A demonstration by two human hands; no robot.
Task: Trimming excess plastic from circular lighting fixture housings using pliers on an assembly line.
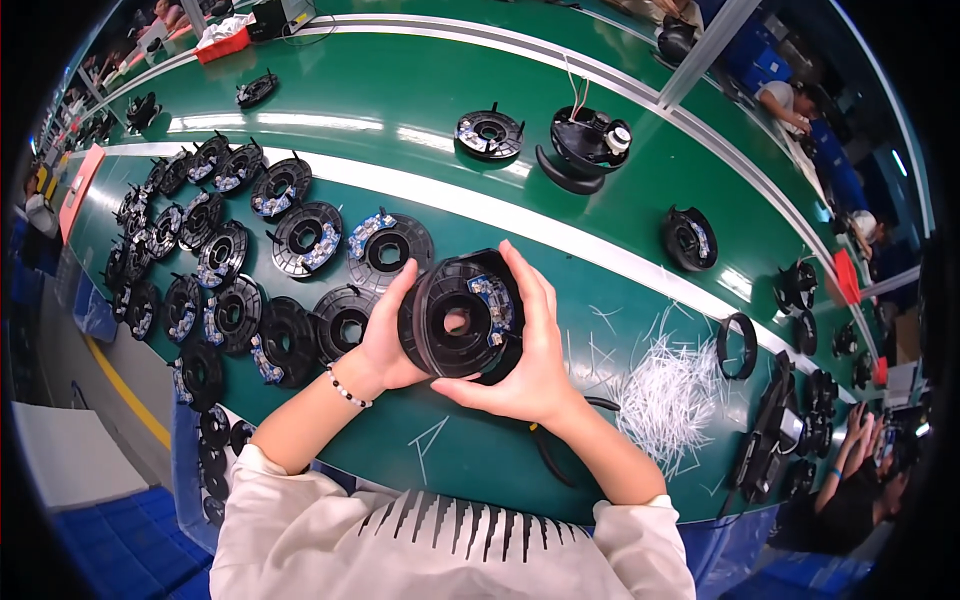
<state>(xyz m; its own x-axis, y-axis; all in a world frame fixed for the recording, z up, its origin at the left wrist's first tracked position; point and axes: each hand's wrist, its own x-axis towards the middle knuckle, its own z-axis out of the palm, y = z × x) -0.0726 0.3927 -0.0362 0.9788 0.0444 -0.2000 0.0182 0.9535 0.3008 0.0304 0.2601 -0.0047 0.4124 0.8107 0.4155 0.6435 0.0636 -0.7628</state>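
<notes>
A round black plastic housing (428,325) with a curved blue circuit board (489,303) on its face is held between my two hands, tilted above the bench. My left hand (385,345) wraps its left side and underside; a fingertip shows through the centre hole. My right hand (530,365) grips the right rim, thumb along the lower edge and fingers over the top. Similar black discs with blue boards (307,240) crowd the bench to the left, the nearest just beside my left hand. Under my right forearm lies a hand tool with black and yellow handles (548,455), partly hidden.
Right of my hands is a heap of thin white plastic strips (670,385), beside a black ring (737,346) and a long black device (765,440). Beyond the white rail, a green conveyor belt (380,85) carries more housings. Other people sit along the far right.
</notes>
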